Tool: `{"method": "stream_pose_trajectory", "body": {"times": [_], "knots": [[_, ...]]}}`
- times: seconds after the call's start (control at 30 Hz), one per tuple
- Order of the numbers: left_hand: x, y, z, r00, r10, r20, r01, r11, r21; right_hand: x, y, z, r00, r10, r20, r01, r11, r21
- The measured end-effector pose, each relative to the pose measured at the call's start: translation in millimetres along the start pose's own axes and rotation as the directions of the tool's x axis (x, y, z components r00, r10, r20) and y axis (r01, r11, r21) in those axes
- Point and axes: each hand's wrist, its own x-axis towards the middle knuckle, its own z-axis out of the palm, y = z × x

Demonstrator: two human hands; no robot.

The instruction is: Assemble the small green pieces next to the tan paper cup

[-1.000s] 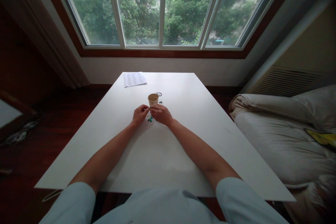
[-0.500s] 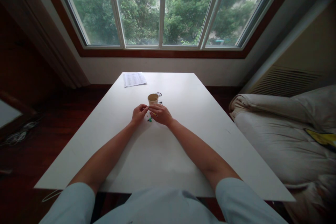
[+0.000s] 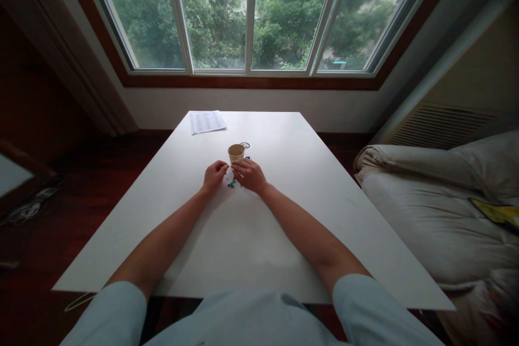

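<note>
A tan paper cup [image 3: 236, 152] stands upright on the white table, its open mouth toward me. My left hand [image 3: 215, 175] is just left of and nearer than the cup, its thumb and fingertips pinched together; whatever is in them is too small to name. My right hand [image 3: 250, 175] is in front of the cup on its right side, fingers curved inward and held close together. Its fingertips overlap the cup's lower part in view, and I cannot make out what they hold. Between the hands lie several tiny green and dark pieces [image 3: 231, 184].
Thin dark loops [image 3: 245, 145] lie behind the cup. Printed sheets [image 3: 208, 121] rest at the far left corner of the white table [image 3: 251, 248]. A cushioned sofa [image 3: 405, 194] is on the right, and a window [image 3: 249, 21] spans the far wall.
My hands, whose fingertips met in front of the cup, are now slightly apart. The right fingers have drawn a little to the right, showing more of the small pieces.
</note>
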Motion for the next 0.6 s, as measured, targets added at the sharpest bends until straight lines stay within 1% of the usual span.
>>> {"method": "stream_pose_trajectory", "body": {"times": [0.13, 0.27, 0.37, 0.5, 0.6], "knots": [[1, -5, 1, 1.000, 0.004, 0.016, -0.005, 0.998, 0.061, 0, 3, -6, 0.996, 0.065, -0.058, -0.067, 0.997, -0.032], [-1, -4, 2, 0.998, -0.014, 0.057, 0.007, 0.992, 0.129, 2, 4, -8, 0.983, 0.167, -0.075, -0.169, 0.985, -0.026], [-3, 0, 2, 0.997, -0.031, 0.073, 0.019, 0.987, 0.159, 2, 6, -5, 0.973, 0.224, -0.053, -0.224, 0.975, 0.009], [-4, 5, 1, 0.996, -0.031, 0.083, 0.017, 0.986, 0.167, 0, 14, -3, 0.970, 0.242, 0.006, -0.242, 0.969, 0.057], [-4, 5, 1, 0.996, -0.034, 0.087, 0.018, 0.984, 0.179, -3, 22, -7, 0.954, 0.292, -0.071, -0.285, 0.954, 0.087]]}}
